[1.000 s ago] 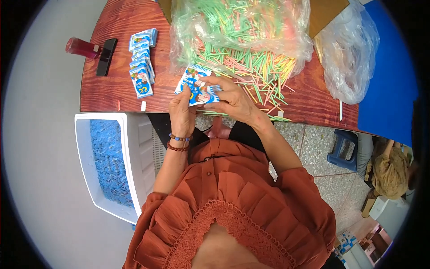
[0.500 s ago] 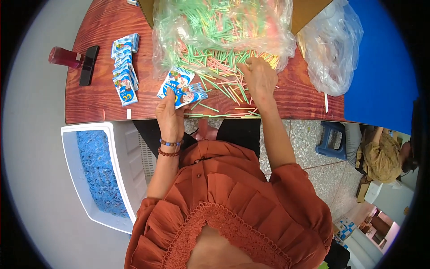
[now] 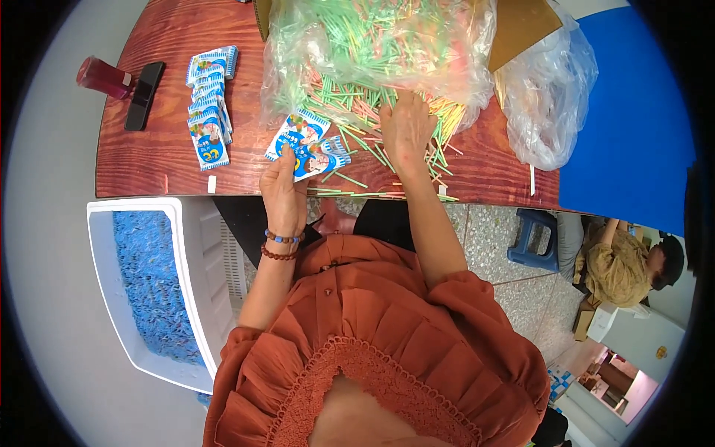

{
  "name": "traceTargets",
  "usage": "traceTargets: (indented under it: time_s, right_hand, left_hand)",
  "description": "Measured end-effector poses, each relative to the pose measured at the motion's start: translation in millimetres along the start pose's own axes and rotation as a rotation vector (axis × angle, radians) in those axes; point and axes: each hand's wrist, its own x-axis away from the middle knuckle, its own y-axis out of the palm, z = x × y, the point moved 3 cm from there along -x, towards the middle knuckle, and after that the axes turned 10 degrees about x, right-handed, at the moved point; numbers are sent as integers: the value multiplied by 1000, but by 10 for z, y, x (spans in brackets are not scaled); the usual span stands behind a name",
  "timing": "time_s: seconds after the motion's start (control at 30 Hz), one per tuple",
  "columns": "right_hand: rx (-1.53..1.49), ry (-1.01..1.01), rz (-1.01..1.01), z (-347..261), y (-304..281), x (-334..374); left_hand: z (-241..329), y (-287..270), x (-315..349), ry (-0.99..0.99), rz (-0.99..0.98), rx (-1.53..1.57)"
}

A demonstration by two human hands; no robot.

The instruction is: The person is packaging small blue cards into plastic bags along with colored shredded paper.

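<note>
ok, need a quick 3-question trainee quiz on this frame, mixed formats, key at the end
1. True or false: the left hand holds blue-and-white packets.
2. The right hand rests on: A) the phone, B) the pile of coloured sticks, C) the white crate.
3. Fill in: the row of packets lies on the wooden ____.

Key: 1 true; 2 B; 3 table.
</note>
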Motion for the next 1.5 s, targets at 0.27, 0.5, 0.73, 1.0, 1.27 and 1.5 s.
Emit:
traceTargets:
  time_s: [0.27,0.5,0.73,1.0,1.27,1.5]
  right_hand:
    - [-98,6,-273,207,-34,-148]
    - [-621,-15,-418,559,210,-212]
    - [-1030,282,-975,651,1,-126]
    - [-1690,439,-1134,485,-76,152]
    - [-2271,567,-1335,-45,95,402]
    - [-2064,317,-1182,-223,-81,285]
  left_hand:
    - [7,25,27,-13,-13,22]
    - [-65,66,34,-24,-26,16]
    - [-76,157,40,-57,-46,30]
    - [-231,64,-92,-197,-50,125]
    - [-217,106,-158,-197,-31,143]
    - [-162,-4,-223,-161,-8,120]
